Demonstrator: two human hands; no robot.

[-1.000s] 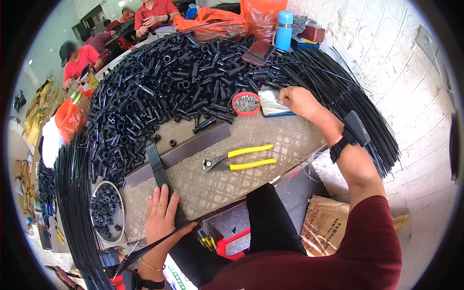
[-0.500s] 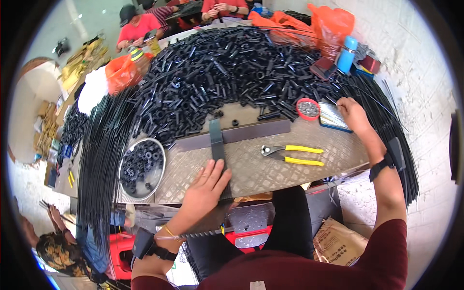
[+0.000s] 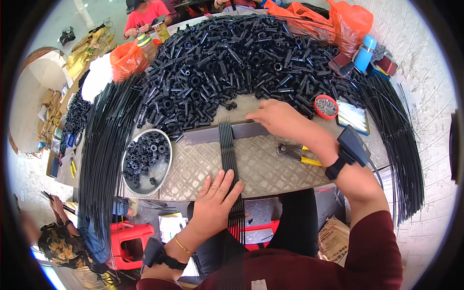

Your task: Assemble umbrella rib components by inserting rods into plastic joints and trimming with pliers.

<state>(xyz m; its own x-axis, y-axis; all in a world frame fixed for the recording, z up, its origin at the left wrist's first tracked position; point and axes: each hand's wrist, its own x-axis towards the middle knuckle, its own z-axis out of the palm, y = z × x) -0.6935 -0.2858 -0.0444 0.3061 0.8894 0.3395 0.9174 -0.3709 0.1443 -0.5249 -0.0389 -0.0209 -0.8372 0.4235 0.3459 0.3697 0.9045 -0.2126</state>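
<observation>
My left hand [image 3: 218,198] lies flat, fingers stretched, on a row of thin black rods [image 3: 226,140] placed side by side. The rods cross over a dark straight bar [image 3: 203,135], their far ends just beyond it. My right hand [image 3: 270,115] is held closed above the bar, right of those ends. Its fingertips pinch a thin metal pin [image 3: 240,119] that points left toward the rods. Beneath my right forearm lie end-cutting pliers [image 3: 288,150] with yellow handles, partly hidden. A few small black parts [image 3: 232,105] sit beyond the rods.
A big heap of black tubular parts [image 3: 217,63] covers the far table. At left stand a bowl [image 3: 170,154] of small black gears and long black rods [image 3: 104,154]. At right are a red dish [image 3: 326,106], a tray of pins [image 3: 352,116] and a blue bottle [image 3: 365,53].
My right hand has moved left from the tray of pins to the far ends of the rods, carrying a pin. My left hand stays flat on the rods.
</observation>
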